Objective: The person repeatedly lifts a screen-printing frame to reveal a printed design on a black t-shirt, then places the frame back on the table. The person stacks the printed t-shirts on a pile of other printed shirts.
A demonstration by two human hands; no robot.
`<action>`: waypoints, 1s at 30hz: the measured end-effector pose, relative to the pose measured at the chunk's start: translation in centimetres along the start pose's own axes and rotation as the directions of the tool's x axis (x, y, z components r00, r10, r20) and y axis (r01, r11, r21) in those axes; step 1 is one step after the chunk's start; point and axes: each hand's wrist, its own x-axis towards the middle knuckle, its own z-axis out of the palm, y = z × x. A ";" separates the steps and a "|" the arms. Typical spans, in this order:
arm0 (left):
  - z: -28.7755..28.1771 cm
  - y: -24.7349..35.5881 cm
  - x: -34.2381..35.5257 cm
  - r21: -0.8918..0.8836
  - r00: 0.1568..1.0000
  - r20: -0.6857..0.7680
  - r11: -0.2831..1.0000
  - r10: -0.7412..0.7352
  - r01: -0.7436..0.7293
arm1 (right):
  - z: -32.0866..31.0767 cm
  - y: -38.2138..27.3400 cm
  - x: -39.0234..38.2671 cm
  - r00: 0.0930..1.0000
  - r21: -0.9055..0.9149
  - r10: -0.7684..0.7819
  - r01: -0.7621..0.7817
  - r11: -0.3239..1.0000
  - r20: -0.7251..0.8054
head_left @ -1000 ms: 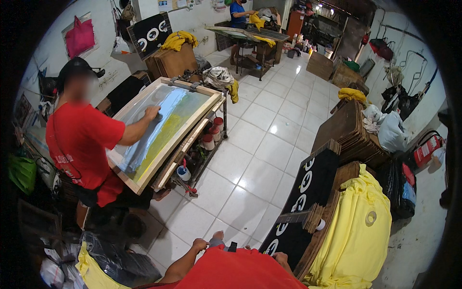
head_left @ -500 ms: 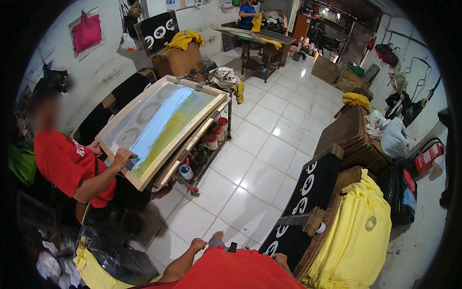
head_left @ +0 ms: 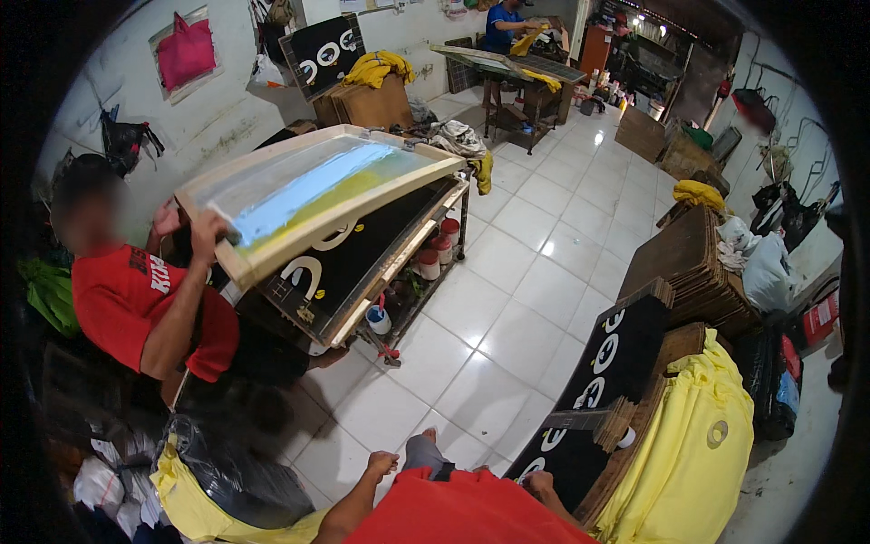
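Observation:
Low in view, my left hand (head_left: 382,462) hangs beside my red shirt (head_left: 462,512), its fingers curled with nothing visible in them. My right hand (head_left: 540,482), fingers bent and partly hidden, is by black printed fabric (head_left: 582,372) on boards, with yellow fabric (head_left: 675,444) to its right. At left, a co-worker in red (head_left: 131,308) holds a wooden screen frame (head_left: 238,268), smeared with light blue and yellow-green ink, raised at the near end above black printed fabric (head_left: 353,245) on a metal rack.
Tiled floor (head_left: 507,281) runs between the work stations. Red-lidded tubs (head_left: 430,263) sit on the rack. A stack of brown boards (head_left: 652,263) stands at right, a wrapped bundle (head_left: 227,471) at lower left. Another person in blue (head_left: 503,32) is at the back table.
The co-worker, earlier working over the lowered screen, now has both hands on its frame and has lifted it, exposing printed fabric. The view has shifted slightly. My hands stay low.

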 end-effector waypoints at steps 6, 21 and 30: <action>-5.9 2.5 4.0 -0.107 0.997 -0.081 0.994 -0.016 0.008 | 2.3 -2.9 2.7 0.935 -0.424 -0.352 0.336 0.841 0.044; -25.4 33.8 13.0 -0.676 0.870 -0.491 0.613 0.040 -0.409 | 23.3 -25.7 0.4 0.861 -0.193 -0.341 0.434 0.880 0.378; -20.4 36.4 1.1 -0.594 0.815 -0.467 0.561 0.343 -0.577 | 45.8 -54.8 1.4 0.493 0.731 -0.564 -0.260 0.631 0.663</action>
